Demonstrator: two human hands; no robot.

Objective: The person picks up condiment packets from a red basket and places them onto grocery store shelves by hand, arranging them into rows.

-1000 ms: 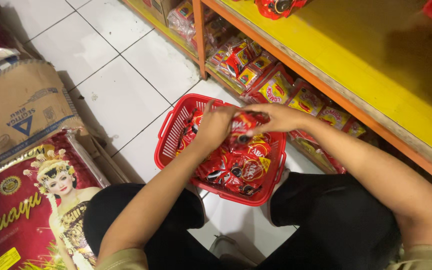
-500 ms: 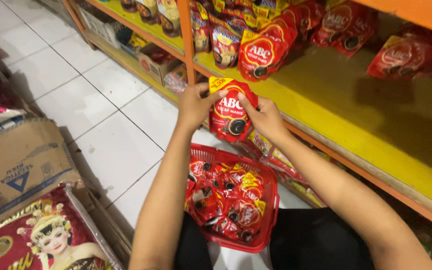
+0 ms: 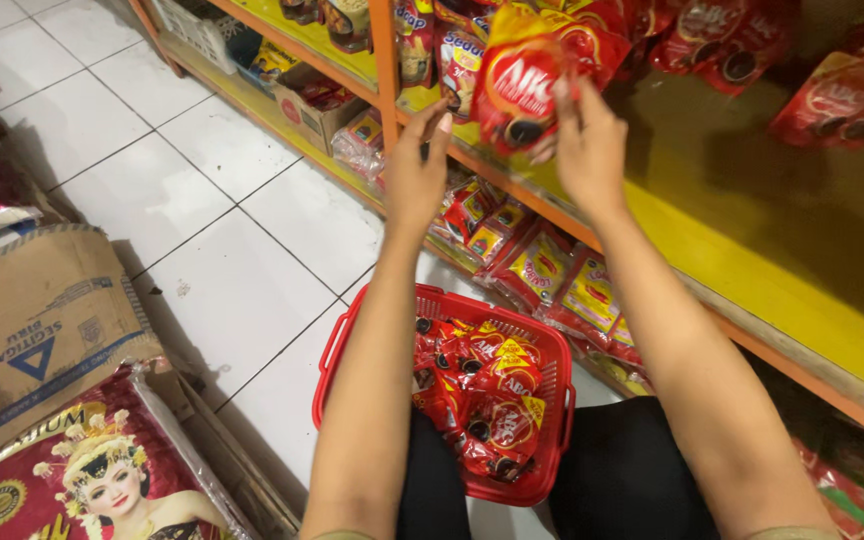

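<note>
Pouch [image 3: 520,85], red with a yellow top and a dark spout cap, stands at the front edge of the yellow shelf [image 3: 752,270], raised above the basket and in line with the other pouches behind it.

Largest in view is the shelf itself, yellow boards on an orange frame, running from upper left to lower right. More red pouches [image 3: 832,95] lie further back on it. Below its edge, a lower level holds rows of small red and yellow packets [image 3: 552,280]. White floor tiles [image 3: 202,200] fill the left side. A brown cardboard box [image 3: 32,320] sits at the left, with a big red sack [image 3: 82,470] showing a crowned figure just below it.

Between the person's knees rests a red plastic basket [image 3: 352,340], holding several more red pouches with dark caps.

Both arms reach up from the bottom. The right hand [image 3: 587,150] has its fingers closed on the right edge of the pouch. The left hand [image 3: 417,165] is beside the pouch's left edge, fingers loosely open, apparently not gripping it.
</note>
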